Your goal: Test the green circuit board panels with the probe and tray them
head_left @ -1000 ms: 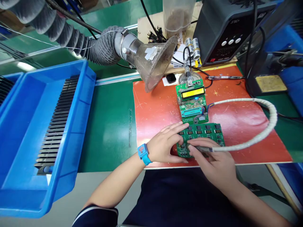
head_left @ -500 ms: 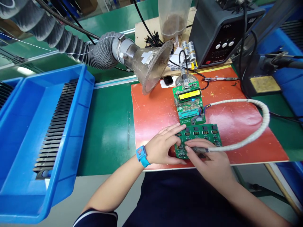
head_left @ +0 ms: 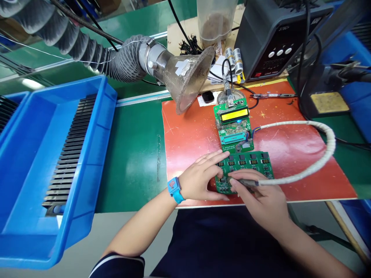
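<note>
A green circuit board (head_left: 253,157) with a row of small digit displays lies on the red mat (head_left: 188,146). My left hand (head_left: 199,177) rests at its left end, fingers apart, fingertips touching the board's edges. My right hand (head_left: 261,197) pinches the dark probe (head_left: 247,182) at the end of a white sleeved cable (head_left: 314,170); its tip is hidden by my fingers over the board's left part. Just beyond, touching or nearly touching the board, is a programmer board (head_left: 234,125) with a lit yellow screen and a blue light.
A funnel-shaped extraction hose (head_left: 191,77) hangs over the mat's back left. Blue trays (head_left: 98,154) of dark strips stand at left. A black soldering station (head_left: 278,42), a pen-like tool (head_left: 274,95) and a yellow sponge (head_left: 329,102) are at back right.
The whole view has shifted slightly. My right hand and the probe have barely moved over the board; my left hand keeps its place.
</note>
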Tool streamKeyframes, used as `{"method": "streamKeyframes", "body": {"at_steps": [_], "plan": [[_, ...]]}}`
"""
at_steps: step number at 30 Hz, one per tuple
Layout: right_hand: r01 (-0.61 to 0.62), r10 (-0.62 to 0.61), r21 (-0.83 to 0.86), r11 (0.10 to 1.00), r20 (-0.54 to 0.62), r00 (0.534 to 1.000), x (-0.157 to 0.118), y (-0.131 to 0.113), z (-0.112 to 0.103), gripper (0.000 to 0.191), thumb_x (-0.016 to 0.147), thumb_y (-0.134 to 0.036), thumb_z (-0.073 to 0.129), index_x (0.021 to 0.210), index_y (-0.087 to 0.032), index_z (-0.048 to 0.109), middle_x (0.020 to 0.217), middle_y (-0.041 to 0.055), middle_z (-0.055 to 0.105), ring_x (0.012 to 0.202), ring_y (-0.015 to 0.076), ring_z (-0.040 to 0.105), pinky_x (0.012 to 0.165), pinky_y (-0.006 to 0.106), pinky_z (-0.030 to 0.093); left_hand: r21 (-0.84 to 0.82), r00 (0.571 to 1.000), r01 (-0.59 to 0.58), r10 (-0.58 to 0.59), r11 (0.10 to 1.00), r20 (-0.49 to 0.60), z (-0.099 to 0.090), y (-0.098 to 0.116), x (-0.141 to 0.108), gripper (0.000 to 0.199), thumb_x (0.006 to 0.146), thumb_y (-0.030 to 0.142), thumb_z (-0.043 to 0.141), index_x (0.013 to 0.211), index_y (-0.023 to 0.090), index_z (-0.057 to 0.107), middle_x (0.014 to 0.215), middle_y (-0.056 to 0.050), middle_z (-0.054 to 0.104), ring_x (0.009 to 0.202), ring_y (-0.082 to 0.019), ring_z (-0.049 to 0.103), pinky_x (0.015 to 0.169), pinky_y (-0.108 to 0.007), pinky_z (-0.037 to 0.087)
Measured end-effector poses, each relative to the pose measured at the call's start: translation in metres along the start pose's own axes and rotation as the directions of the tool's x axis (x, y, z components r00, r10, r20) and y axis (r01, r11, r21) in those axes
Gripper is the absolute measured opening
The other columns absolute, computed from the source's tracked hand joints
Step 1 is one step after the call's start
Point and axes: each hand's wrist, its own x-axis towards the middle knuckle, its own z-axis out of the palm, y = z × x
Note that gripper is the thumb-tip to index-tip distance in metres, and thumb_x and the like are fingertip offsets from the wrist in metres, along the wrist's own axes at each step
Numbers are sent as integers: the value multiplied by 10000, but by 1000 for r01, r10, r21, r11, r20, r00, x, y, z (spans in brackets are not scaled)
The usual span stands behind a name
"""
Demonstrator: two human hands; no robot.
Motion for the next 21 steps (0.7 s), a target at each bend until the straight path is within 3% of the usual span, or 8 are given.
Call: {"method": "streamKeyframes", "body": {"at_steps": [12, 21], "plan": [[18, -18, 2, 1000, -1, 1000, -1, 0, 0, 82, 869, -156, 623, 883, -214, 680, 871, 49, 719, 837, 193, 701, 721, 327, 603, -28, 992, -61, 58, 998, -108, 7, -4, -1, 588, 697, 580, 770, 1035, 197, 479, 1487, -210, 431, 1428, -316, 367, 1129, -537, 383], [-15, 15, 36, 999, 18, 1000, -2, 2, 1, 88, 877, -151, 621, 924, -207, 670, 904, 53, 707, 851, 183, 688, 693, 312, 600, -24, 991, -76, 73, 997, -113, 7, -6, -1, 737, 697, 591, 768, 1224, 190, 446, 1494, -212, 419, 1426, -324, 369, 1124, -548, 391]]}}
